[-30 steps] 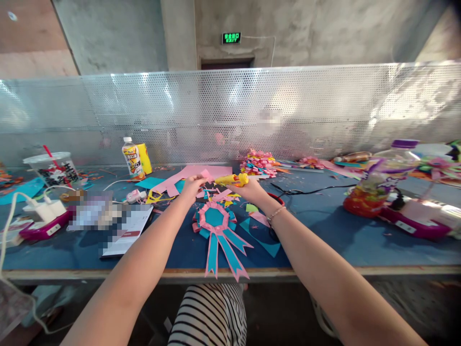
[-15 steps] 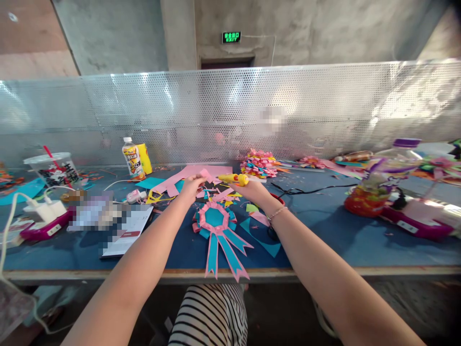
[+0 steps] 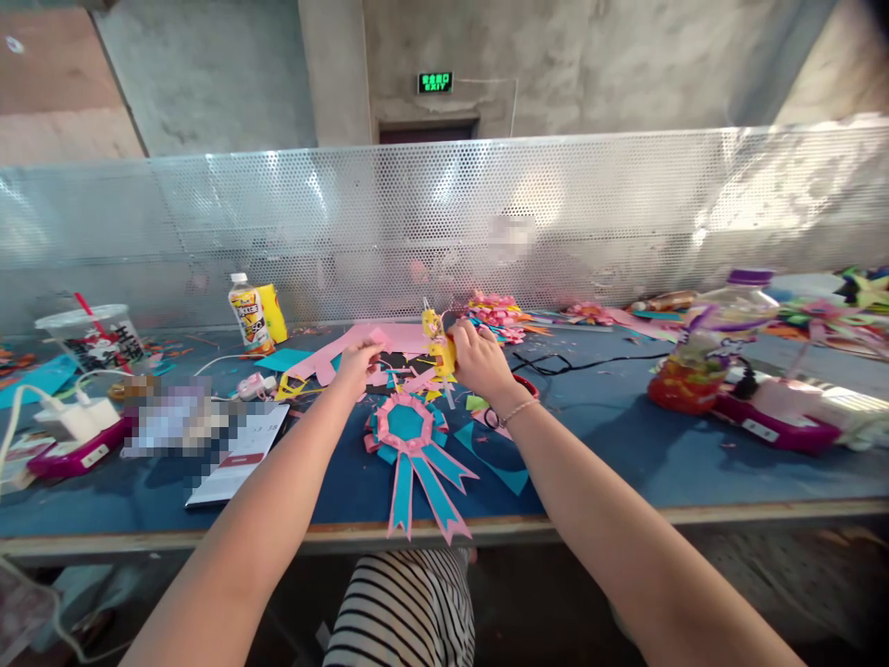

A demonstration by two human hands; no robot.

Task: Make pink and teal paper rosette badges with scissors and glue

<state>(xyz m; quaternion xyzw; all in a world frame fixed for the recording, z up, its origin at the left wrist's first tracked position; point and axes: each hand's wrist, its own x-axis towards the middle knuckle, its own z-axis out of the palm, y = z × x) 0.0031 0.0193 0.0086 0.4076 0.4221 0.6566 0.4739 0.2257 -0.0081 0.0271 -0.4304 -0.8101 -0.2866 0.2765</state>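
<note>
My left hand [image 3: 359, 365] is closed in a pinch on a small pink paper piece [image 3: 379, 336], above the paper scraps. To its right, my right hand [image 3: 482, 359] grips a yellow glue gun [image 3: 440, 350], which is turned roughly upright; the fingers partly cover it. Nearer to me, between my forearms, lies a paper rosette [image 3: 406, 424] with a blue centre, a pink folded rim and blue-and-pink tails reaching the table's front edge. Neither hand touches it. Pink paper sheets [image 3: 333, 350] and small scraps are spread beneath my hands.
A drink bottle [image 3: 248, 315] and a plastic cup [image 3: 93, 338] stand at left, near a purple power strip [image 3: 83, 449]. At right are a purple-capped bottle [image 3: 694, 366] and another power strip [image 3: 778, 421]. A black cable [image 3: 590, 361] crosses the table. A perforated metal screen [image 3: 312, 232] rises behind.
My right hand has swung the glue gun from lying sideways, pointing left, to roughly upright. My left hand has drawn slightly left, away from the gun, with the pink paper piece. The view has shifted slightly.
</note>
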